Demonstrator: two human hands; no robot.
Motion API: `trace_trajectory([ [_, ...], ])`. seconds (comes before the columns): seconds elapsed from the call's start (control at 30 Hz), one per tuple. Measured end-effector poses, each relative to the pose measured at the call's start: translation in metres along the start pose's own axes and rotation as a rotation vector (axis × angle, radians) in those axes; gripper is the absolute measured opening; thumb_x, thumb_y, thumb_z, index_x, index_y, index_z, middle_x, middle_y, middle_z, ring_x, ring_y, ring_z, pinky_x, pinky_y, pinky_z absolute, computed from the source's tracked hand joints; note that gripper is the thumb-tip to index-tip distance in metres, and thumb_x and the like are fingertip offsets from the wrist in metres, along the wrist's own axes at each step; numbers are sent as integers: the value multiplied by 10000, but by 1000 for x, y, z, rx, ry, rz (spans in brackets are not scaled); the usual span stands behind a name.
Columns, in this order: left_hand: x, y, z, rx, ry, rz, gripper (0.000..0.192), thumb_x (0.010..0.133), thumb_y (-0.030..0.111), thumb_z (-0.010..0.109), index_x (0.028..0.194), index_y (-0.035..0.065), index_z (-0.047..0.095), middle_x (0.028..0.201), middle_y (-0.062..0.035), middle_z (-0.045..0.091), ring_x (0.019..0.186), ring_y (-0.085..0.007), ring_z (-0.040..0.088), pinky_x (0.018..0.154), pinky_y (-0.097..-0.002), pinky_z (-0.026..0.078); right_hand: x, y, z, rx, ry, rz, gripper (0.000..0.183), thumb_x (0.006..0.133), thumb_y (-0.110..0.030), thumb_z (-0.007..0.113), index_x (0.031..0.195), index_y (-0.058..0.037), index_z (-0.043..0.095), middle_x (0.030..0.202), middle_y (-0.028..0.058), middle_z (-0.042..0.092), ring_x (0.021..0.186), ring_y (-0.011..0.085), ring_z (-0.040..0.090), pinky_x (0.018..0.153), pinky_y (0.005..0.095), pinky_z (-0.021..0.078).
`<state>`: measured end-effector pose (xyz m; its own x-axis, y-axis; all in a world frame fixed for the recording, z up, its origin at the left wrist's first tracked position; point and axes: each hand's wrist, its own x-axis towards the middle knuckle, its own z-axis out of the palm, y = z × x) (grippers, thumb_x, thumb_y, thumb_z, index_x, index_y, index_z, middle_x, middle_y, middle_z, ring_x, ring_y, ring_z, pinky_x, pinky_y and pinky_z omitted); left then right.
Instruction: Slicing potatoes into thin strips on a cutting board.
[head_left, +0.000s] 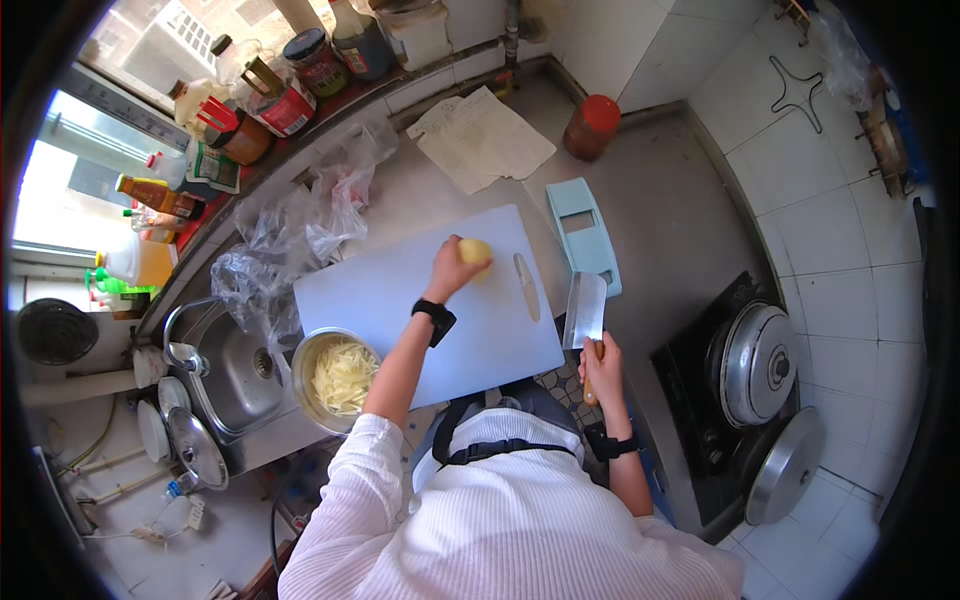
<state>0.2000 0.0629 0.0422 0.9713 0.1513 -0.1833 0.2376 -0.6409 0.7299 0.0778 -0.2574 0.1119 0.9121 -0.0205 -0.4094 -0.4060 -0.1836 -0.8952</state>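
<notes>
A peeled potato (475, 251) is in the grip of my left hand (450, 271), over the upper part of a white cutting board (480, 330). My right hand (604, 369) is closed around the wooden handle of a cleaver (585, 309). Its broad blade points away from me, just past the board's right edge and close to the near end of a light-blue slicer (585, 236). At the board's lower left corner, a round metal bowl (303, 390) holds pale shredded potato (343, 376).
Crumpled plastic bags (281, 255) lie between the board and the sink (247, 375). A cloth (491, 139) and a red-lidded jar (592, 127) are at the back. Right of me, a lidded pot (759, 365) sits on the stove (694, 420). Bottles and jars (277, 94) line the windowsill.
</notes>
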Motion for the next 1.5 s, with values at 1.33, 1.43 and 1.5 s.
trace_trajectory([
  [1.33,-174,-31,14,-7,462,-100,454,995,299,546,1276,-55,501,1204,-236,553,1129,-387,527,973,-447,422,39,0,111,-755,-443,-439,223,935,-171,573,1102,-37,512,835,228,658,767,442,638,656,532,495],
  [1.43,-167,-23,22,-94,437,-55,313,1015,209,488,1211,-25,554,1162,-209,558,1096,-365,524,953,-430,423,39,6,114,-746,-453,-443,272,933,-155,561,1184,-61,516,834,227,658,760,435,640,655,531,498],
  [1.5,-162,-20,30,-150,566,-70,268,1021,181,461,1148,-19,587,1118,-189,563,1062,-339,533,927,-419,427,40,7,115,-745,-455,-435,302,932,-144,553,1222,-72,513,818,228,655,751,433,640,653,532,499],
])
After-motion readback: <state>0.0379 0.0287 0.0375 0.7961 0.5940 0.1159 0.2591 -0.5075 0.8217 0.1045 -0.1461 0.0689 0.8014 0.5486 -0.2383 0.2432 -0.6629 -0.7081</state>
